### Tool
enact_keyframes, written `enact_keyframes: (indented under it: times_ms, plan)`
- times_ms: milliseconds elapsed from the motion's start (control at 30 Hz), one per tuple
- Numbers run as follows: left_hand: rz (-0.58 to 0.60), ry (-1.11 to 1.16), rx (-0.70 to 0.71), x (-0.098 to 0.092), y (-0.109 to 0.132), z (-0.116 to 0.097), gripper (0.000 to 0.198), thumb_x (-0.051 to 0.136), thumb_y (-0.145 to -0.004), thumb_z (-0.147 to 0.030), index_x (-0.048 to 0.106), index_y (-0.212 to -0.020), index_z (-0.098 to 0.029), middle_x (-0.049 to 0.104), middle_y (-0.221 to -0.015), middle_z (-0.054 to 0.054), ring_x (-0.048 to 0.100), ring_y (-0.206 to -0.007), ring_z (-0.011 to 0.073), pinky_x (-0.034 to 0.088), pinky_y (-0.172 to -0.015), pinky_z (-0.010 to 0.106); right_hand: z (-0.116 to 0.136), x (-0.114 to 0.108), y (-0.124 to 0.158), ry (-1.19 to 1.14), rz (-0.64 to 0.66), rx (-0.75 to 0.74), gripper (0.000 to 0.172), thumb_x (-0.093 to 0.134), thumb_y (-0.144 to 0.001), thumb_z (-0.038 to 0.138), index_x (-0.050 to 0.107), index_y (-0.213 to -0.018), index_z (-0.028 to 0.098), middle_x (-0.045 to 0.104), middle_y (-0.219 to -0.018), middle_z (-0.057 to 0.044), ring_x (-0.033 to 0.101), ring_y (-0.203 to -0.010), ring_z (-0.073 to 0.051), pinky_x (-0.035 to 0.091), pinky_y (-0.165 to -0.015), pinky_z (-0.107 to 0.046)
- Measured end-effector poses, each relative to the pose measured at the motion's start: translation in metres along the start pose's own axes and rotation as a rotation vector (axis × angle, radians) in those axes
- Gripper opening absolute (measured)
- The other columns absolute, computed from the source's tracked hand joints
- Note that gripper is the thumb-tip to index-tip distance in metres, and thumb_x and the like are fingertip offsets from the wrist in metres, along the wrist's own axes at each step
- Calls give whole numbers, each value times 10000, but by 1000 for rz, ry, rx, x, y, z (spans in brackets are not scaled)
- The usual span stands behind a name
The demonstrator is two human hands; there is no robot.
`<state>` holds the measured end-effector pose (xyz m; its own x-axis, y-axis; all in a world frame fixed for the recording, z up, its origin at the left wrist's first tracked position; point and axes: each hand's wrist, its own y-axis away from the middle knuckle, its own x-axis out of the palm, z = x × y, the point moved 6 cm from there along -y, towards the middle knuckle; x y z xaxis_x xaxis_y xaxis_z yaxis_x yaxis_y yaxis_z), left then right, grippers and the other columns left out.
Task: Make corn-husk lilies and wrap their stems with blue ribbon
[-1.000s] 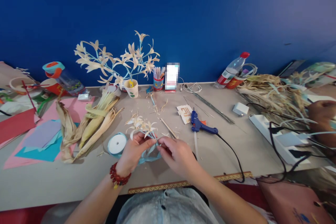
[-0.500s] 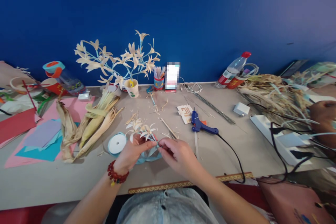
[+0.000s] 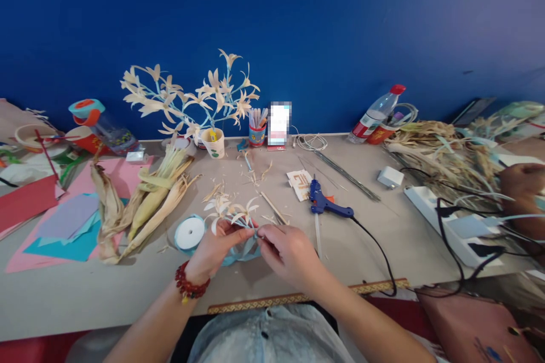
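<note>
the paper cup (image 3: 215,148) is holding branching pale flowers (image 3: 215,86) on light blue stems, with something yellow showing at its rim. just right of the cup, a red and blue pot (image 3: 256,137) is holding a bunch of pen-like sticks (image 3: 258,118). well to the cup's right, a red-capped bottle (image 3: 370,119) is leaning beside a red container (image 3: 380,135), whose contents are showing too little to name. well to the cup's left, a lidded bottle (image 3: 113,133) is tilting. in front of the cup, the forearms are reaching in over the table (image 3: 145,289), and the hands are nearly meeting. the left hand (image 3: 221,248) is pinching a small flower spray (image 3: 243,212) between thumb and fingers; the right hand (image 3: 293,248) is curling inward, its thumb and fingertips pinching the stem end, though whether ribbon is caught there too i cannot tell. the spray is pointing its blossoms toward the cup, its stems running between both hands. farther from the cup, blue ribbon (image 3: 239,257) is bunching under the hands, while a ribbon spool (image 3: 190,232) is lying in front of the cup, just beside the left hand.
</note>
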<state>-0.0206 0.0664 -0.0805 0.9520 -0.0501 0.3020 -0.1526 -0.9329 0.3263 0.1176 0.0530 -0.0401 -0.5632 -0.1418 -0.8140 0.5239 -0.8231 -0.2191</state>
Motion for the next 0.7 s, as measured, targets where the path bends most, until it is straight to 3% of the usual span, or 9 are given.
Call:
enact_keyframes:
  times_ms: [300,700]
  plan:
    - [-33,-38,53,-4,-1,0,157,789,-660,-255,764,-780,-155,744,-763,53,655,-737,196,512,-693,275,-2,0,-1,15,-16,3,114,471,-877,176,582,-858,191,584,-644,-19,516,-594,-151,288,-569,-248]
    - [-11,-6,46,-4,-3,3,141,796,-659,-238,749,-758,-150,703,-699,32,603,-670,154,485,-648,239,-11,2,-1,-209,47,137,70,521,-880,217,554,-819,206,521,-590,42,459,-513,-100,282,-512,-217]
